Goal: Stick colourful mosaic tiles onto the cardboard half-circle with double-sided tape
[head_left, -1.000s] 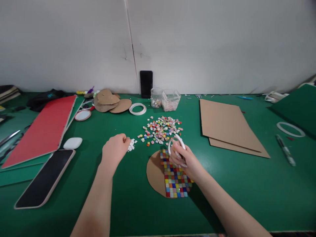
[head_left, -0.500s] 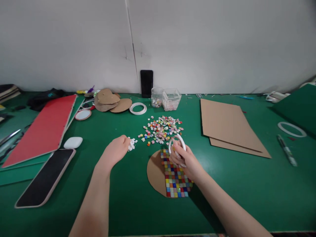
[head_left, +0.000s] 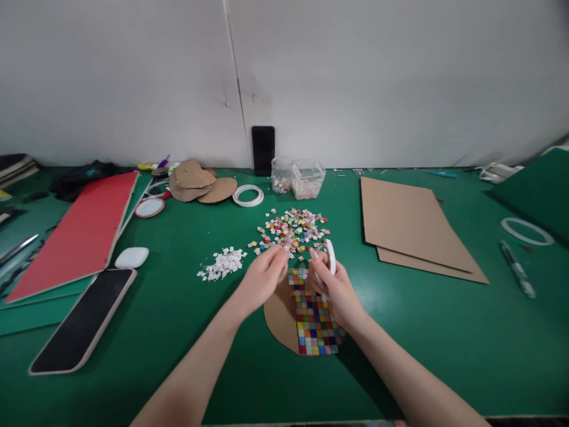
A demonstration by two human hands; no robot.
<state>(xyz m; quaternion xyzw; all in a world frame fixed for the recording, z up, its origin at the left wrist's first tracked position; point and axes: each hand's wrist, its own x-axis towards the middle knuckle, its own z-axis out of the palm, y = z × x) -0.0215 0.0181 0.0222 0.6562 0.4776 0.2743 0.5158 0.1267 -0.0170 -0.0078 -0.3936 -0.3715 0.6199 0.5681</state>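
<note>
My right hand (head_left: 333, 287) grips a roll of white double-sided tape (head_left: 331, 256) above the cardboard disc (head_left: 281, 320). Small coloured mosaic tiles (head_left: 313, 317) cover the disc's right part in tight rows, while its left part is bare brown card. My left hand (head_left: 264, 276) hovers over the disc's upper left edge, fingers pinched together; what sits between them, if anything, is too small to tell. Just behind both hands lies a loose heap of coloured tiles (head_left: 293, 228). White paper squares (head_left: 221, 264) are scattered left of my left hand.
Behind the heap stand two clear containers (head_left: 307, 178) and an upright black phone (head_left: 264, 151). Another tape roll (head_left: 248, 196) lies beside stacked cardboard discs (head_left: 191, 178). Cardboard sheets (head_left: 409, 225) rest at right. At left are a phone (head_left: 84, 323), a white case (head_left: 132, 257) and a red board (head_left: 80, 231).
My left hand has moved right, from the white paper squares to beside my right hand, uncovering the squares. My right hand keeps the tape roll over the disc, the roll slightly turned.
</note>
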